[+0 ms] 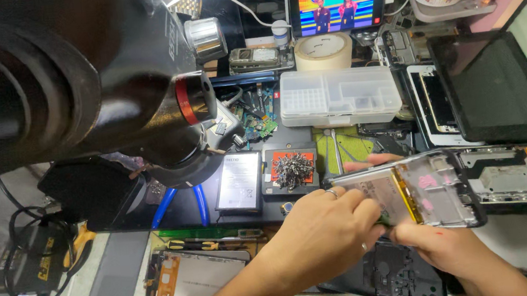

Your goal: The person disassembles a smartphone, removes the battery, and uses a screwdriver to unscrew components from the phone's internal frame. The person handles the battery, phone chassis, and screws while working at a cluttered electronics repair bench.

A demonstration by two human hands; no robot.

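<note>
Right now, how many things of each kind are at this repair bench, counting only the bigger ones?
Opened grey phone body in right hand: 1
Clear plastic compartment box: 1
Beige tape roll: 1
Black flat tablet: 1
Phone with lit screen: 1
White-labelled flat battery: 1
Blue-handled pliers: 1
Total: 7

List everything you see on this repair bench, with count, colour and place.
Opened phone: one, silver frame, held front right.
Microscope: one, black, upper left.
Battery: one, white label, centre.
Tray of screws: one, orange, centre.
Plastic organiser box: one, clear, upper centre.
Tape roll: one, beige, top centre.
Tablet: one, black, right.
Phone playing video: one, top centre.
Pliers: one, blue handles, centre left.
Left hand: on the phone.
Right hand: gripping the phone.
</note>
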